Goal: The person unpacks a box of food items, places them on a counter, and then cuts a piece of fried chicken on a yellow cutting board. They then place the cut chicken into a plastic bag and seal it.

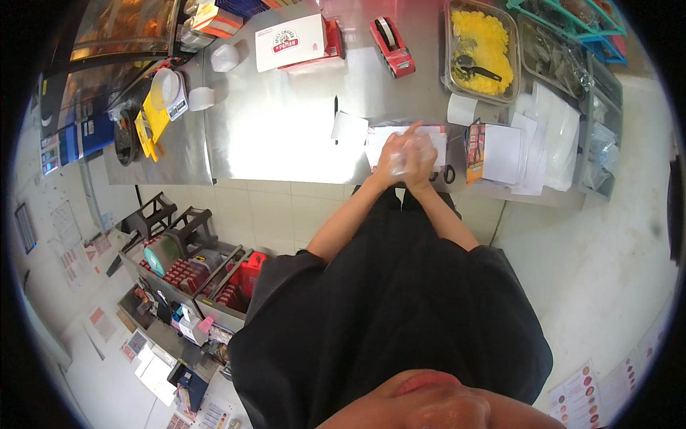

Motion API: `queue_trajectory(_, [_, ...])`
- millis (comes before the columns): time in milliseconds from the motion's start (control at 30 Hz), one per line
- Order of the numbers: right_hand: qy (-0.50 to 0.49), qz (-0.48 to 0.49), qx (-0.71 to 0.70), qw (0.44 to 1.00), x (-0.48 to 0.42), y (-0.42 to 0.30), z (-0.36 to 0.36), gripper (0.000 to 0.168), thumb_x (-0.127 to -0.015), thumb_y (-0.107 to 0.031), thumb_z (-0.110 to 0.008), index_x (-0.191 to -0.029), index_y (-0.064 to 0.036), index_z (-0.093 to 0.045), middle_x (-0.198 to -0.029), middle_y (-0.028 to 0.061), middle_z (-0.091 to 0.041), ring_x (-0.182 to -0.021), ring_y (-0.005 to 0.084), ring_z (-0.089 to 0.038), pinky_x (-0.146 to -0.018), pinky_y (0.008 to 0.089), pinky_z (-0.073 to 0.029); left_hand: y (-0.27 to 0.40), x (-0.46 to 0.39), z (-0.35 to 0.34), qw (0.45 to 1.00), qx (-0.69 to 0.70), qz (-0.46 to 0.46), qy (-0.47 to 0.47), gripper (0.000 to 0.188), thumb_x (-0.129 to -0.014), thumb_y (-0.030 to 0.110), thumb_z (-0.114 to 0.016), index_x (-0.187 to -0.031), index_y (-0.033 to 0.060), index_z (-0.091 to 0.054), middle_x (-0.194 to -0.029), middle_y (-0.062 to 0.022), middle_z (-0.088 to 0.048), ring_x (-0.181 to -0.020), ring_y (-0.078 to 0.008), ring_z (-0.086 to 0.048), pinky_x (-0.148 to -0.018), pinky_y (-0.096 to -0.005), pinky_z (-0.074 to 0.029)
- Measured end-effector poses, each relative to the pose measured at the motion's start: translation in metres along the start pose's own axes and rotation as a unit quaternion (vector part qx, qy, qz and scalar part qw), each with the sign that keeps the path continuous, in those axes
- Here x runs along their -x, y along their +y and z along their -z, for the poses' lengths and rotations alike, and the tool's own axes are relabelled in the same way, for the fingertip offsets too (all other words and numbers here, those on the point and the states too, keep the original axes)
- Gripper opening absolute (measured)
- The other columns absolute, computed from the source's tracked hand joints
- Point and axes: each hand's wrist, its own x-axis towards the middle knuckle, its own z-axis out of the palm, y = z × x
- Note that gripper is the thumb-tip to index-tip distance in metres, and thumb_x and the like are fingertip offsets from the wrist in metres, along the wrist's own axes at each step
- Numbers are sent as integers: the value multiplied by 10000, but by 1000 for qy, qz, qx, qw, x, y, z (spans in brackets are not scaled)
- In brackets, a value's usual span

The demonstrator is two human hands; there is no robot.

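My left hand (392, 152) and my right hand (420, 161) are pressed together above the front edge of a steel worktable. A crumpled piece of clear thin plastic (399, 163) shows between and over the fingers. Whether it is a bag, a film or a glove I cannot tell. Beneath the hands lies a stack of white paper sheets (438, 150) with coloured edges. A black ring-shaped handle (449, 174), perhaps of scissors, sticks out at the table edge beside my right hand. To the left rest a small white paper (351, 127) and a black pen (336, 107).
A red tape dispenser (396, 56) and a white printed box (289, 43) stand farther back. On the right are a clear tub of yellow food (485, 53), paper sheets (502, 153) and plastic bags (554, 134). A kitchen scale (178, 104) sits left. Dark stools (190, 228) stand below.
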Motion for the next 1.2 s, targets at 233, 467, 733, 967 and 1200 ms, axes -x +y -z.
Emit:
queue_trajectory(233, [-326,62,-94,938,-41,-84,-10,324,-846,-263,-528,-1051,-13,-558,-1003,111,-581,-992,255,-506,-918,373,-349,58,-4,10,986,-115,-80,-86,160,-751,164,-622,-856,60,-682,-848,-65,-696,-798,-171,-630,-858,-335,-445])
queue_trajectory(467, [-784,-10,328,527,-110,-132,-58,534,-917,-510,-473,-936,-33,-711,-934,156,-691,-839,285,-638,-788,382,-484,196,23,-17,847,-413,-185,-277,144,-678,120,-678,-811,72,-707,-843,-100,-654,-882,-274,-598,-851,-364,-465])
queue_trajectory(733, [-353,127,262,889,-101,-45,58,269,-935,-239,-457,-1009,-59,-643,-917,159,-600,-909,338,-555,-850,418,-419,190,11,-11,844,-463,-254,-97,214,-654,162,-679,-860,118,-645,-953,3,-588,-1041,-222,-480,-906,-433,-286])
queue_trajectory(967, [107,5,296,949,88,-48,73,393,-890,-178,-548,-1256,-50,-483,-1175,149,-542,-1132,334,-478,-976,482,-322,157,5,-56,819,-531,-204,-69,324,-540,17,-556,-845,116,-605,-861,-3,-536,-929,-252,-459,-843,-434,-241])
queue_trajectory(1200, [-287,-198,70,935,33,-35,202,202,-882,-176,-586,-1043,-65,-633,-883,93,-659,-763,198,-636,-716,332,-486,70,7,-49,877,-416,-182,158,67,-804,97,-594,-810,31,-606,-785,-91,-574,-778,-250,-527,-746,-373,-374])
